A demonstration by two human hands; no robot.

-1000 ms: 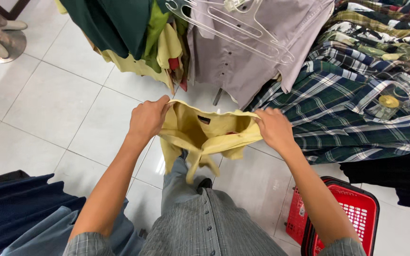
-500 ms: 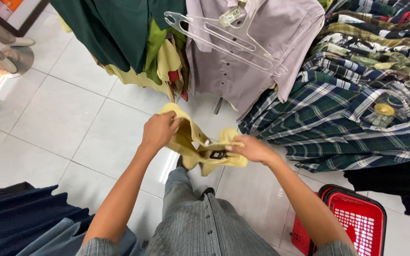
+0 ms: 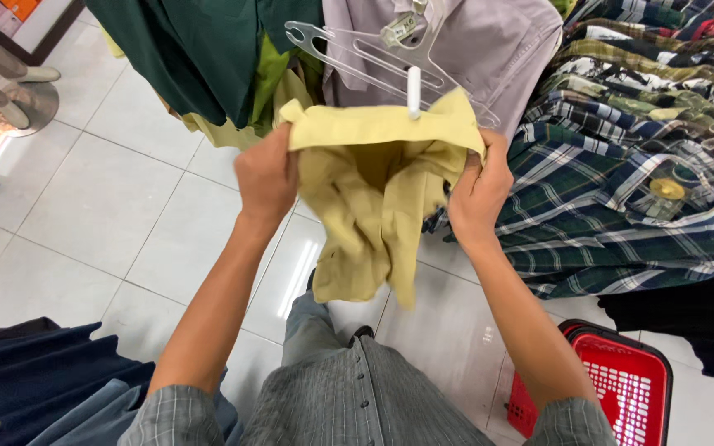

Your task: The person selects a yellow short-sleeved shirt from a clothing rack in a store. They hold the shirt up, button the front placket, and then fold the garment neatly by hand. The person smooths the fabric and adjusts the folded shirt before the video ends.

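Head view: a pale yellow garment (image 3: 373,198) is held spread at its upper edge, gripped by the left hand (image 3: 266,177) and the right hand (image 3: 479,192), both closed on the cloth. It hangs above the tiled floor (image 3: 109,215), near a clear plastic hanger (image 3: 373,62), with plaid shirts (image 3: 621,206) at the right and a red basket (image 3: 621,388) lower right.

We've got a pale yellow garment (image 3: 373,198) up front, plain, no pattern. Beside it we see a green-and-navy plaid shirt (image 3: 613,215), a red basket (image 3: 621,388) and a lilac shirt (image 3: 489,41).
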